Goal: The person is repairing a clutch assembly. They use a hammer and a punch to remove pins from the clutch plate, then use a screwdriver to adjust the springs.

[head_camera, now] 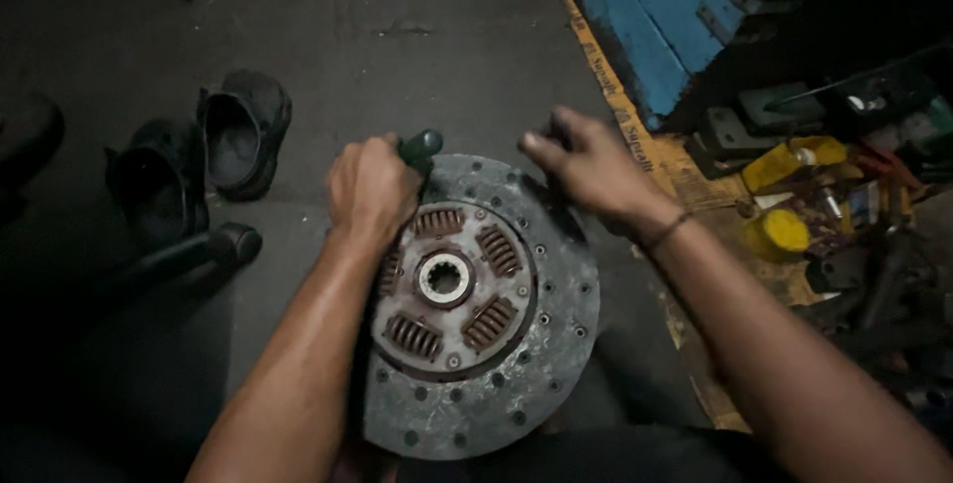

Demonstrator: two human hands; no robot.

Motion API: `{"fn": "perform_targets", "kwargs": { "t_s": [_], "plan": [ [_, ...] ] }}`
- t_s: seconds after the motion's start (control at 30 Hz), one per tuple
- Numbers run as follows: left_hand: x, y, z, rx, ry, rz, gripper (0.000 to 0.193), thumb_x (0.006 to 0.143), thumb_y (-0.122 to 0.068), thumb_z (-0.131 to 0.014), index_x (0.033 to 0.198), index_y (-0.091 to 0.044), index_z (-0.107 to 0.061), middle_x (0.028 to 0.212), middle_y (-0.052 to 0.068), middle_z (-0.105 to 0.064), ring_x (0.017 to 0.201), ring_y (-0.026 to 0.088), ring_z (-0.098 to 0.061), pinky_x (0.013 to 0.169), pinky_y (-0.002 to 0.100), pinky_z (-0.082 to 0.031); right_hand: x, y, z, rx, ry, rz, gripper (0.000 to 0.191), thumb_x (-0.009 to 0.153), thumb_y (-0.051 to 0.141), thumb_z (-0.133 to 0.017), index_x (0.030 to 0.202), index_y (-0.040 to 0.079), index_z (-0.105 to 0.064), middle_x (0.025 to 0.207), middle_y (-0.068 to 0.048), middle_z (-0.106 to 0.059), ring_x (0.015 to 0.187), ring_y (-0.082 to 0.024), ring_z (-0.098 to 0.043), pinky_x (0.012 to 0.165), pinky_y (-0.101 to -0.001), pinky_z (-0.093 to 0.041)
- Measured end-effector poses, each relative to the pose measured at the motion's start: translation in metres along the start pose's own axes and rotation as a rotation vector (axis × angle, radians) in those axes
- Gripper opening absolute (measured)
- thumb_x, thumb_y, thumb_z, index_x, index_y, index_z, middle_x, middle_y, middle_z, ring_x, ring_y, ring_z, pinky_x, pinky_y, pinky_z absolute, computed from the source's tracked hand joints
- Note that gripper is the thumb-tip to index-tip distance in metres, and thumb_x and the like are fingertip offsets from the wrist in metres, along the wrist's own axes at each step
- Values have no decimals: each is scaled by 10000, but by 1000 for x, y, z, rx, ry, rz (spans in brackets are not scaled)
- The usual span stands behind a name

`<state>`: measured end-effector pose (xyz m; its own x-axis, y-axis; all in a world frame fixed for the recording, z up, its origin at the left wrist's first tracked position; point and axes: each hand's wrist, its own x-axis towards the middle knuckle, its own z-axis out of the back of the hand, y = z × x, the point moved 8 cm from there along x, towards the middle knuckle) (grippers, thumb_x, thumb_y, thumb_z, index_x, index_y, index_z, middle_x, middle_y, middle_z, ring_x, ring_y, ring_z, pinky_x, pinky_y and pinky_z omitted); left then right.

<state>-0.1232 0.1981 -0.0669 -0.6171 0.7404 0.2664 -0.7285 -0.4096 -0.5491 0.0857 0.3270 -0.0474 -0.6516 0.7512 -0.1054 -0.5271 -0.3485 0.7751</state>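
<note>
Down on the floor (417, 46) lies a round clutch disc (476, 304). Left hand (372, 190) has its fingers wrapped around a dark tool handle (420, 145) at the disc's top edge; right hand (591, 165) grips the rim, fingers curled. Black sandals (238, 131) sit well apart to the left.

Rusty metal clutch disc (476, 344), matt facing

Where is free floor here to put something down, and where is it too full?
Bare floor lies above the clutch disc, between the dark shoes and the blue metal body. The right side is crowded: yellow bottles and tools cover the cardboard.
</note>
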Motion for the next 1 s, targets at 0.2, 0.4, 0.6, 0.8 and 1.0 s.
{"fn": "perform_targets", "kwargs": {
  "t_s": [0.2, 0.4, 0.6, 0.8, 1.0],
  "plan": [
    [1, 1, -3, 36, 45, 65, 265, 803, -163, -672, 1033, -70, -766, 968, 290, -708, 952, 505, -671, 875, 572, -510, -62, 8, -17, -569, -73, 441, 336, 875, 281, -744, 1207, 223, -754, 816, -73, -632, 673, -200, -645, 590, -364, -540],
    [0, -4, 2, 13, 37, 63, 252, 811, -161, -673, 1030, -89, -774, 969, 277, -720, 963, 488, -682, 897, 563, -507, -76, 9, -16, -420, -262, 566, 255, 783, 141, -699, 1033, 128, -745, 859, -70, -582, 694, -203, -663, 595, -374, -548],
    [5, -12, 3, 41, 69, 89, 253, 815, -167, -677, 1042, -89, -759, 997, 283, -707, 987, 493, -671, 894, 559, -511, -82, 2, -18, -396, -389, 555, 223, 736, 107, -672, 945, 33, -686, 887, -124, -610, 688, -272, -673, 611, -411, -561],
    [7, -14, 4, 64, 62, 75, 272, 795, -175, -684, 1043, -86, -754, 995, 279, -712, 994, 490, -669, 902, 560, -510, -79, 2, -13, -289, -366, 501, 227, 761, 113, -648, 981, 94, -703, 918, -111, -670, 774, -312, -734, 702, -426, -583],
    [-4, -35, 23, 128, -47, -47, 367, 1022, -388, -613, 1012, -32, -704, 927, 262, -725, 920, 476, -693, 844, 578, -515, -75, -4, -7, -243, -411, 356, 321, 720, 77, -673, 1038, 42, -671, 892, -189, -595, 779, -370, -651, 698, -458, -531]
  ]
}}
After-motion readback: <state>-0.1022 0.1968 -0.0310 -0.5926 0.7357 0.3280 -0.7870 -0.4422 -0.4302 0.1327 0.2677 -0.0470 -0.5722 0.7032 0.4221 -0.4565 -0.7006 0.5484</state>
